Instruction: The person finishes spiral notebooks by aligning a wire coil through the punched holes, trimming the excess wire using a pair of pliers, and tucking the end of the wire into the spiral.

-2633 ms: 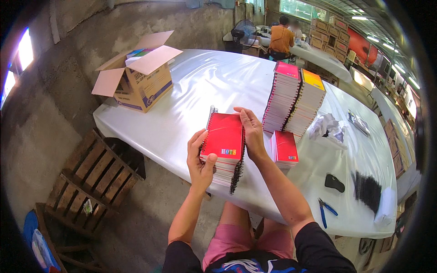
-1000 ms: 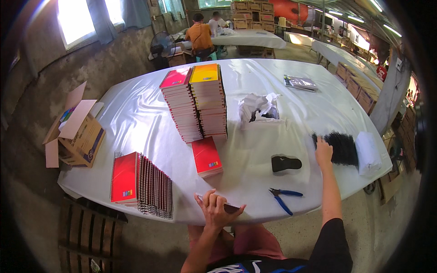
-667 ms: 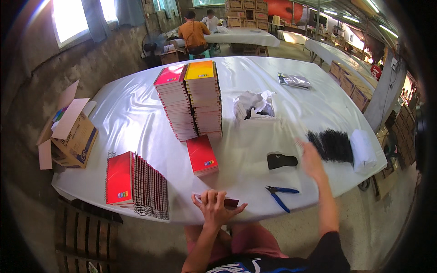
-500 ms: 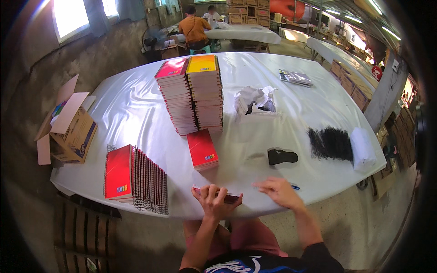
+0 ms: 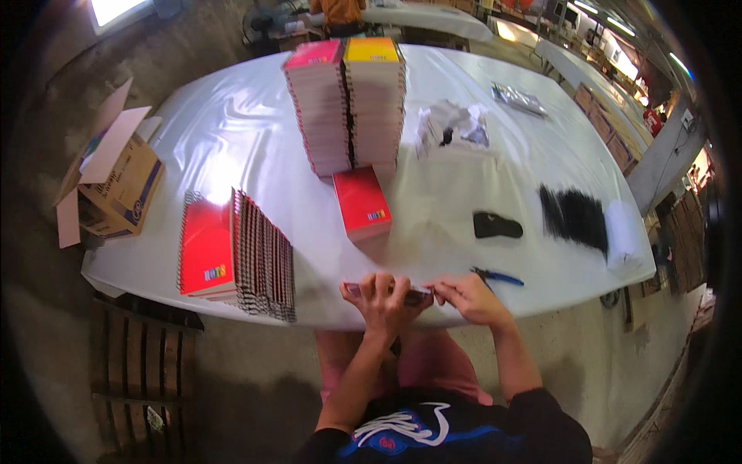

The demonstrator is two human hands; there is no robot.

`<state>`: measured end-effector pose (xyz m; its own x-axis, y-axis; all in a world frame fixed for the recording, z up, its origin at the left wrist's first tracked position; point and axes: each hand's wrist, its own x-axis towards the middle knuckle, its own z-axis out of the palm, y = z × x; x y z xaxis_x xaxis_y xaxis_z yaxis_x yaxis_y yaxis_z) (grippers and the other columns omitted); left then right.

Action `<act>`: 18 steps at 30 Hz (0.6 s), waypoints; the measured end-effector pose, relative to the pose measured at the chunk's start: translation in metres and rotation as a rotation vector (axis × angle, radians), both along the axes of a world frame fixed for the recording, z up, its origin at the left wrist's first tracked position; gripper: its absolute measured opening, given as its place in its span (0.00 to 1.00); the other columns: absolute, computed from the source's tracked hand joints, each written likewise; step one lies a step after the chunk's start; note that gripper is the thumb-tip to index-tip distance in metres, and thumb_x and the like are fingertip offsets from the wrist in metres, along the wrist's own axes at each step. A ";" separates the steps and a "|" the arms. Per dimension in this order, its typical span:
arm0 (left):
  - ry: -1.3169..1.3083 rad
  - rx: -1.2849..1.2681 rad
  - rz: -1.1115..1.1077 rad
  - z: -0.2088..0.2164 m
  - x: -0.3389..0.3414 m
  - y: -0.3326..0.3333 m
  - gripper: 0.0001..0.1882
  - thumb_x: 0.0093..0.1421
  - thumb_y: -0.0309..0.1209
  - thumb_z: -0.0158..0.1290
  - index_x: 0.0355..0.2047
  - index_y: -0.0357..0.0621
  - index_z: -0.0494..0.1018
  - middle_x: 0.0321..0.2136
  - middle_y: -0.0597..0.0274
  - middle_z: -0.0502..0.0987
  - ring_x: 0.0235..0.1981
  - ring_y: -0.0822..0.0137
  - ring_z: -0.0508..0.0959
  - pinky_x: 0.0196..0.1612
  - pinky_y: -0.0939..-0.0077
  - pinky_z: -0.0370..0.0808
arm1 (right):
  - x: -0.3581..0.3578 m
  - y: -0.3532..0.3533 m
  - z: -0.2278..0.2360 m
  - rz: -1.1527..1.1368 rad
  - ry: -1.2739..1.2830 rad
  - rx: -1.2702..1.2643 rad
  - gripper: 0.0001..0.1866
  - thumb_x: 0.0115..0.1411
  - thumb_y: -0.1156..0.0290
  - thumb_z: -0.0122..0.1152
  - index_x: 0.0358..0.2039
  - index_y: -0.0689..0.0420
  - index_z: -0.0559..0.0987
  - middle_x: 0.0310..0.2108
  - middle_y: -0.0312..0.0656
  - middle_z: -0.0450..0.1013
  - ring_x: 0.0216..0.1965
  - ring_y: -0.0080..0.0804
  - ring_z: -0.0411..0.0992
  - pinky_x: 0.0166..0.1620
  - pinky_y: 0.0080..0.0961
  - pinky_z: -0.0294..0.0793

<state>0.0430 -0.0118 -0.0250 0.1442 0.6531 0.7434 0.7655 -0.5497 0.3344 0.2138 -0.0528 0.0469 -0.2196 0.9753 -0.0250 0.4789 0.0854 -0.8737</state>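
At the table's near edge my left hand (image 5: pixel 384 305) grips a notebook (image 5: pixel 420 297) from above, fingers over one side; the notebook stands on edge, mostly covered by the hand. My right hand (image 5: pixel 469 299) is pinched at the notebook's right end; whatever is between its fingertips is too small to make out. Just beyond the right hand lies a pair of blue-handled pliers (image 5: pixel 501 277). A short stack of red notebooks (image 5: pixel 363 205) stands ahead of my hands. To the left, spiral-bound red notebooks (image 5: pixel 207 251) lie in a leaning row.
Two tall notebook stacks, pink-topped (image 5: pixel 317 108) and yellow-topped (image 5: pixel 375 108), rise at the back. Rightward are a black pouch-like item (image 5: pixel 497 225), black spiral coils (image 5: pixel 573 219), a white roll (image 5: pixel 623 236), crumpled white wrapping (image 5: pixel 456 127) and a plastic packet (image 5: pixel 518 99). An open carton (image 5: pixel 124 189) is left.
My right hand has moved in to the notebook's right end, uncovering more of the pliers. The left hand keeps its hold. The whole view has shifted, with the table higher in the picture.
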 end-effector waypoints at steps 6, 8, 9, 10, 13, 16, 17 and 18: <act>0.029 -0.008 0.039 0.008 0.000 0.005 0.23 0.32 0.55 0.64 0.21 0.57 0.69 0.29 0.71 0.66 0.39 0.66 0.67 0.48 0.42 0.51 | -0.006 0.003 0.012 0.032 -0.050 0.088 0.14 0.63 0.65 0.51 0.43 0.59 0.76 0.28 0.47 0.75 0.29 0.42 0.74 0.35 0.30 0.72; 0.048 -0.015 0.043 0.011 0.002 0.009 0.23 0.34 0.56 0.63 0.21 0.57 0.69 0.29 0.71 0.66 0.39 0.66 0.67 0.49 0.43 0.51 | -0.006 0.004 0.007 0.020 -0.084 0.199 0.14 0.61 0.65 0.53 0.44 0.59 0.76 0.31 0.49 0.75 0.32 0.44 0.74 0.36 0.31 0.72; 0.061 -0.018 0.046 0.011 0.003 0.011 0.23 0.35 0.56 0.63 0.21 0.56 0.69 0.29 0.71 0.66 0.39 0.66 0.67 0.49 0.43 0.51 | -0.006 0.006 0.003 0.006 -0.147 0.242 0.15 0.61 0.65 0.54 0.45 0.59 0.75 0.33 0.49 0.75 0.33 0.45 0.75 0.37 0.31 0.72; 0.064 -0.013 0.050 0.010 0.003 0.012 0.23 0.35 0.57 0.63 0.21 0.56 0.69 0.29 0.71 0.66 0.39 0.66 0.67 0.49 0.42 0.51 | -0.006 0.007 0.002 -0.007 -0.210 0.284 0.16 0.60 0.64 0.55 0.46 0.59 0.75 0.35 0.50 0.75 0.35 0.45 0.75 0.38 0.32 0.72; 0.063 0.007 0.051 0.007 0.003 0.011 0.23 0.38 0.57 0.62 0.21 0.56 0.69 0.29 0.71 0.66 0.39 0.65 0.66 0.49 0.42 0.52 | -0.009 0.011 0.017 -0.069 -0.148 0.128 0.20 0.61 0.66 0.54 0.52 0.59 0.71 0.38 0.51 0.72 0.40 0.42 0.72 0.44 0.31 0.69; 0.048 0.006 0.015 0.007 0.000 0.005 0.23 0.39 0.57 0.62 0.22 0.56 0.69 0.29 0.70 0.66 0.40 0.65 0.66 0.49 0.41 0.52 | 0.007 0.009 0.006 -0.047 -0.072 0.065 0.24 0.61 0.68 0.52 0.58 0.58 0.65 0.38 0.50 0.67 0.43 0.39 0.67 0.50 0.29 0.64; 0.051 -0.010 0.007 0.012 -0.001 0.003 0.23 0.40 0.57 0.62 0.22 0.56 0.69 0.29 0.69 0.66 0.40 0.65 0.66 0.49 0.41 0.52 | 0.013 0.009 0.001 -0.038 -0.074 0.087 0.25 0.61 0.69 0.51 0.59 0.57 0.64 0.39 0.48 0.66 0.43 0.37 0.65 0.50 0.29 0.63; 0.053 -0.025 -0.001 0.014 -0.002 0.001 0.23 0.40 0.57 0.62 0.23 0.56 0.69 0.29 0.69 0.66 0.40 0.65 0.66 0.49 0.41 0.52 | 0.017 0.007 -0.003 -0.029 -0.077 0.108 0.26 0.61 0.70 0.50 0.61 0.56 0.62 0.39 0.47 0.64 0.43 0.36 0.64 0.51 0.28 0.62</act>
<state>0.0411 -0.0108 -0.0108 0.1837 0.6715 0.7179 0.7819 -0.5424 0.3073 0.2306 -0.0458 0.0437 -0.1925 0.9791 0.0653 0.5475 0.1624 -0.8209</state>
